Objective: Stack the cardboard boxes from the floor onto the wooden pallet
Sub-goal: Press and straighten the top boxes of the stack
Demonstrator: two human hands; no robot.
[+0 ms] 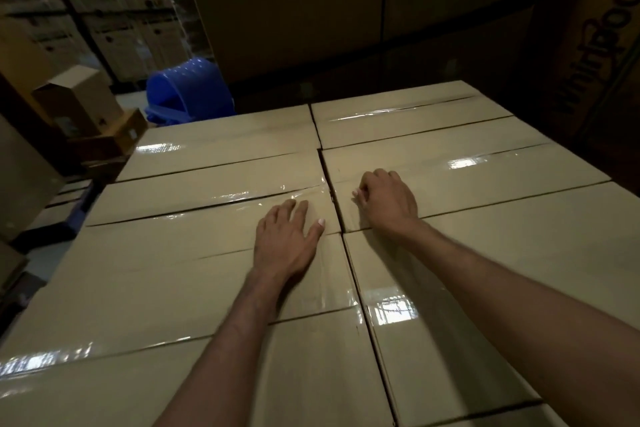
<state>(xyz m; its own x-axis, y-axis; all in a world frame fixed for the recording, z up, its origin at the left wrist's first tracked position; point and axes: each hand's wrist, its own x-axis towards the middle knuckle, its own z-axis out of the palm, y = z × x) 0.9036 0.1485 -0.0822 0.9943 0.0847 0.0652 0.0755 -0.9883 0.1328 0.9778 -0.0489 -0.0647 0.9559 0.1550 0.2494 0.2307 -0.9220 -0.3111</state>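
Cardboard boxes (214, 191): full layer laid, pallet hidden. Flanking centre seam (353, 274), our left hand (284, 239) flat, right hand (388, 201) curled, empty.

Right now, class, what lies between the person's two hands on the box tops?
In the head view, only the dark seam between two taped cardboard boxes runs between the left hand and the right hand; nothing else lies there.

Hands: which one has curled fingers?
The right hand: its fingers are curled under on the cardboard box top, while the left hand lies flat with fingers extended.
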